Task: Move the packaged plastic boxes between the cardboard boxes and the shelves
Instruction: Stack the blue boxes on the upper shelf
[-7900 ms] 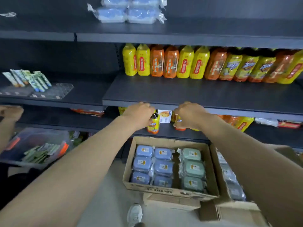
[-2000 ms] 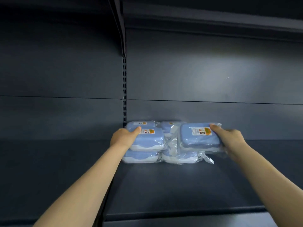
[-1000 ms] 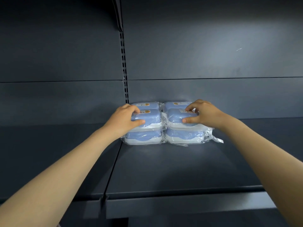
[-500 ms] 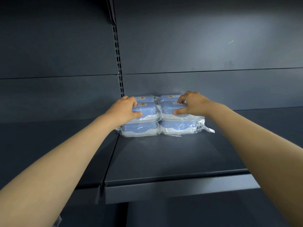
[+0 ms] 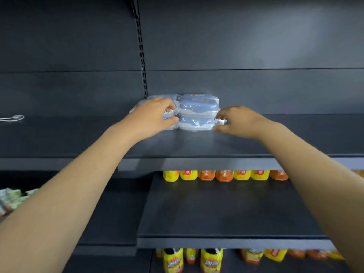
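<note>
Looking down from the head cam, the packaged plastic boxes (image 5: 199, 111) sit way at the back of the top shelf (image 5: 197, 144), right up against the dark back panel and next to the slotted upright (image 5: 142, 56). They've got blue lids and white bottoms, they're wrapped in clear film, and they're stacked two high in two columns that touch each other.

The person's left hand (image 5: 151, 117) is draped over the left column. Its fingers (image 5: 169, 104) curl over the top of the upper pack and the thumb (image 5: 173, 120) hooks across the front, so it's gripping that pack. Most of that column is hidden behind the hand. The right hand (image 5: 238, 121) is just at the right end of the other column, fingers loosely bent and close together, tips by the crinkly tail of the wrap. Can't tell if it's actually pinching the film or only touching it.

One level down, a row of yellow and orange bottles (image 5: 224, 175) lines the back of the middle shelf (image 5: 226, 209), with only their bottoms showing. More yellow bottles (image 5: 210, 261) peek out below that. Off to the left there's a white cord (image 5: 13, 117) lying on the neighbouring shelf, plus some pale green packets (image 5: 9, 198) lower down at the edge of view.
</note>
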